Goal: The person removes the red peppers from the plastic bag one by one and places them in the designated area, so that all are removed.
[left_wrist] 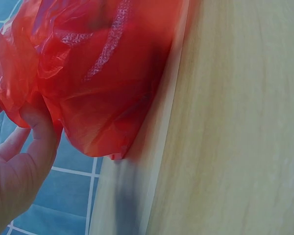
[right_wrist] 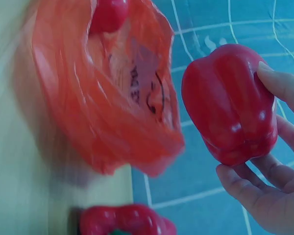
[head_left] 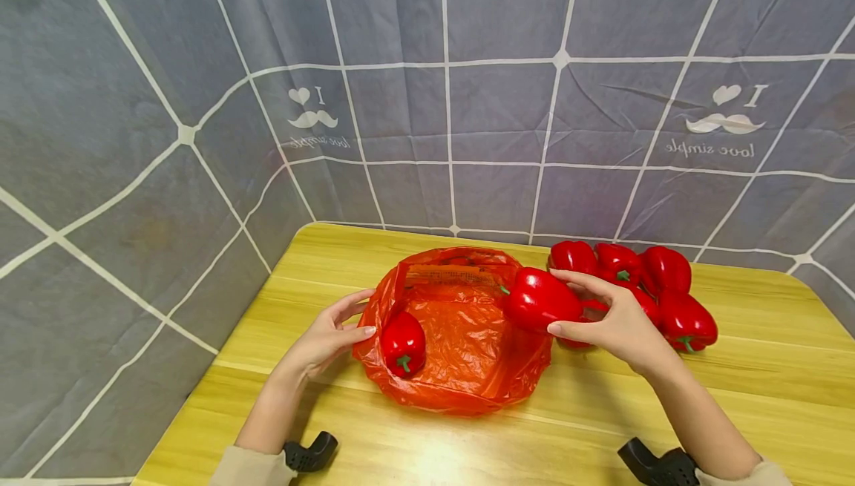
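Note:
An orange-red plastic bag stands with its mouth spread wide on the wooden table. Inside it, against the left wall, lies one red bell pepper with a green stem. My left hand pinches the bag's left rim between thumb and fingers; the left wrist view shows the thumb pressed at the plastic. In my right hand is another glossy red bell pepper, gripped by its blunt end. That pepper overlaps the bag's right rim in the head view, its green stem pointing left toward the opening.
Several more red bell peppers are heaped on the table right of the bag, behind my right hand. A grey curtain with white lines hangs along the table's back edge. The light wooden tabletop extends around the bag.

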The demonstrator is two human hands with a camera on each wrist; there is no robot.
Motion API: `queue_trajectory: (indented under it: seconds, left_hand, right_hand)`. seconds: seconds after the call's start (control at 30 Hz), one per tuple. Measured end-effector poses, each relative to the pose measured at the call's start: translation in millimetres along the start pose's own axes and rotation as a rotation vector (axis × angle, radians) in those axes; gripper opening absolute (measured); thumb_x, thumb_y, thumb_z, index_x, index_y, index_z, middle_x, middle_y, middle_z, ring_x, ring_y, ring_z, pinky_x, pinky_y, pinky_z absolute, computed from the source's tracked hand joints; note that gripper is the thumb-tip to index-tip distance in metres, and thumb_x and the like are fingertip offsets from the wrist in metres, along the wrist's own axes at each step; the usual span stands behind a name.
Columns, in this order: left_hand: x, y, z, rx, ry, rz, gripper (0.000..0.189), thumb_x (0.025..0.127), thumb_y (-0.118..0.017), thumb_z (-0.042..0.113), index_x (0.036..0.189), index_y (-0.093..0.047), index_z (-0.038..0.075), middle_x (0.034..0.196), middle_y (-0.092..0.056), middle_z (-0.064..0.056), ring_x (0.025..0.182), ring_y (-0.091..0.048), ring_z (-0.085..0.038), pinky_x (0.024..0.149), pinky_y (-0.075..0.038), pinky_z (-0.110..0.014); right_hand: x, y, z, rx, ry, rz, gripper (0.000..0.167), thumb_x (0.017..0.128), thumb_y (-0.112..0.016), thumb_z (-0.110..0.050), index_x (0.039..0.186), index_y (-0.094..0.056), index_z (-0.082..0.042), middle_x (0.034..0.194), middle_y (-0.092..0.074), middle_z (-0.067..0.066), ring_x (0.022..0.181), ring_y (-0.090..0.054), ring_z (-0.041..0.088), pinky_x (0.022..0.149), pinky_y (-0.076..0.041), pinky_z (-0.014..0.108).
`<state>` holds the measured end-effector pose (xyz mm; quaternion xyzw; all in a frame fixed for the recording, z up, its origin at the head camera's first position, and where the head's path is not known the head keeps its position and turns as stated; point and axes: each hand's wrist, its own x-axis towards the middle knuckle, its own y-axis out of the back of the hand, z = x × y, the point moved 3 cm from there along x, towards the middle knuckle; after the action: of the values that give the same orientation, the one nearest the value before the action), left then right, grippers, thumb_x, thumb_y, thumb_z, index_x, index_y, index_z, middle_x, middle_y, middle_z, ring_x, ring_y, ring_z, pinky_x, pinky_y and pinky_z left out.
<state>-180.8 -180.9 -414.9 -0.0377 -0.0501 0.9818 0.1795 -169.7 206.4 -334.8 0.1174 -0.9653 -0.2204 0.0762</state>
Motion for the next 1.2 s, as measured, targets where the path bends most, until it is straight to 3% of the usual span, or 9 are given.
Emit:
queue_trajectory:
  seconds: [0.3, 0.57, 0.73, 0.87, 1.0, 1.2]
  left_hand:
    - [0.5, 0.5, -0.2, -0.006, 0.004, -0.003, 0.068, 0.085, -0.061, -0.004, 0.142, -0.024, -0.005, 0.135, -0.036, -0.026, 0.096, -0.063, -0.021, 0.081, -0.053, -0.034]
    - [0.6, 0.3, 0.2, -0.01, 0.005, -0.003, 0.068, 0.085, -0.061, -0.005, 0.142, -0.024, -0.006, 0.135, -0.035, -0.027, 0.097, -0.063, -0.022, 0.081, -0.053, -0.034]
    - [0.0, 0.3, -0.6, -0.009, 0.01, -0.002, 0.069, 0.085, -0.062, -0.003, 0.142, -0.024, -0.006, 0.136, -0.034, -0.027, 0.097, -0.063, -0.022, 0.081, -0.053, -0.035]
    - [-0.1, -0.5, -0.8, -0.017, 0.011, -0.001, 0.069, 0.085, -0.062, -0.004, 0.142, -0.024, -0.006, 0.136, -0.034, -0.027, 0.096, -0.063, -0.021, 0.081, -0.053, -0.034]
    - [0.5, -1.1, 0.0, -0.021, 0.01, 0.0, 0.069, 0.085, -0.061, -0.006, 0.142, -0.024, -0.006, 0.135, -0.034, -0.026, 0.094, -0.064, -0.021, 0.081, -0.053, -0.033]
    - [0.6, -1.1, 0.7, -0.018, 0.018, 0.003, 0.07, 0.084, -0.062, -0.004, 0.142, -0.024, -0.005, 0.136, -0.034, -0.027, 0.095, -0.064, -0.021, 0.081, -0.053, -0.033]
  right_hand:
    - [-15.5, 28.2, 12.1, -0.055, -0.04, 0.018, 0.064, 0.079, -0.076, -0.021, 0.136, -0.048, -0.016, 0.126, -0.05, 0.015, 0.095, -0.058, 0.013, 0.071, -0.055, 0.03]
    - [-29.7, 46.0, 29.8, -0.139, -0.009, 0.031, 0.062, 0.078, -0.076, -0.016, 0.134, -0.05, -0.014, 0.112, -0.057, -0.002, 0.089, -0.06, 0.01, 0.07, -0.054, 0.025]
    - [-38.1, 50.0, 40.2, -0.078, 0.026, -0.015, 0.062, 0.078, -0.075, -0.007, 0.134, -0.05, -0.01, 0.111, -0.059, -0.011, 0.09, -0.062, 0.009, 0.071, -0.053, 0.023]
    - [-43.1, 50.3, 48.8, 0.002, -0.007, -0.068, 0.063, 0.08, -0.072, -0.003, 0.136, -0.046, -0.008, 0.115, -0.057, -0.011, 0.093, -0.063, 0.011, 0.071, -0.055, 0.027]
    - [-47.3, 49.2, 57.7, 0.018, -0.039, -0.081, 0.062, 0.081, -0.07, -0.003, 0.137, -0.044, -0.006, 0.116, -0.054, -0.013, 0.095, -0.061, 0.008, 0.073, -0.055, 0.028]
    - [-52.7, 44.3, 72.3, 0.029, -0.003, -0.095, 0.059, 0.079, -0.071, 0.0, 0.133, -0.047, -0.001, 0.113, -0.056, -0.012, 0.094, -0.058, 0.008, 0.074, -0.054, 0.026]
